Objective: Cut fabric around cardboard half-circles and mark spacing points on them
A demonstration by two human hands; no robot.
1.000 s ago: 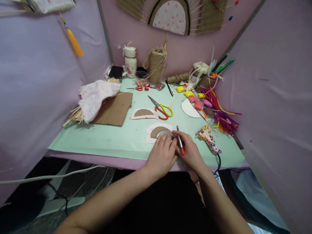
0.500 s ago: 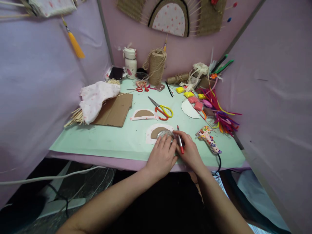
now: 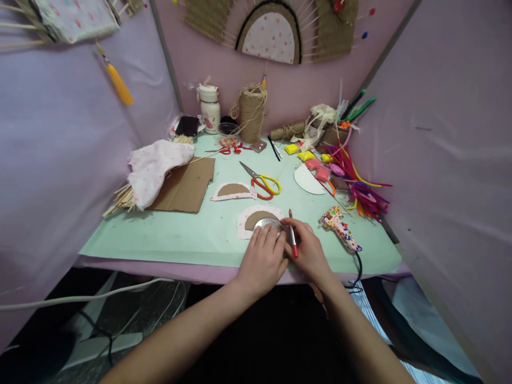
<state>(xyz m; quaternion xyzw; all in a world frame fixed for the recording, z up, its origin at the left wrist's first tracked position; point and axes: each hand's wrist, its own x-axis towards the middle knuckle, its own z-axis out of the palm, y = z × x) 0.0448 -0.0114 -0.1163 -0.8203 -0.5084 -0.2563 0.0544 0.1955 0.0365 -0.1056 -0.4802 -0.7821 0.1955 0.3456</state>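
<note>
My left hand (image 3: 263, 261) lies with its fingers stretched out on a clear protractor (image 3: 267, 222), pressing on its near part. Underneath is a brown cardboard half-circle (image 3: 252, 220) on a piece of white dotted fabric (image 3: 241, 228). At the protractor's right end, my right hand (image 3: 308, 248) is closed around a red-and-silver pencil (image 3: 293, 237), tip pointing away from me. Its fingertips are close to the left hand's, and contact there is partly hidden. Behind lies a second cardboard half-circle (image 3: 232, 189) with dotted fabric along its edge, beside scissors (image 3: 265, 184) with red and yellow handles.
A patterned glue gun (image 3: 341, 229) with a black cord lies at right. Pipe cleaners (image 3: 366, 197), clay packets (image 3: 322, 174) and a white half-circle (image 3: 307, 178) are behind it. At left are cardboard (image 3: 188, 189), sticks (image 3: 122, 200) and cloth (image 3: 154, 165). Twine (image 3: 253, 114) and a bottle (image 3: 209, 109) stand at the back.
The camera view has shifted slightly, so the whole scene sits a little further left and mostly lower. Both hands keep nearly the same pose on the protractor and pencil.
</note>
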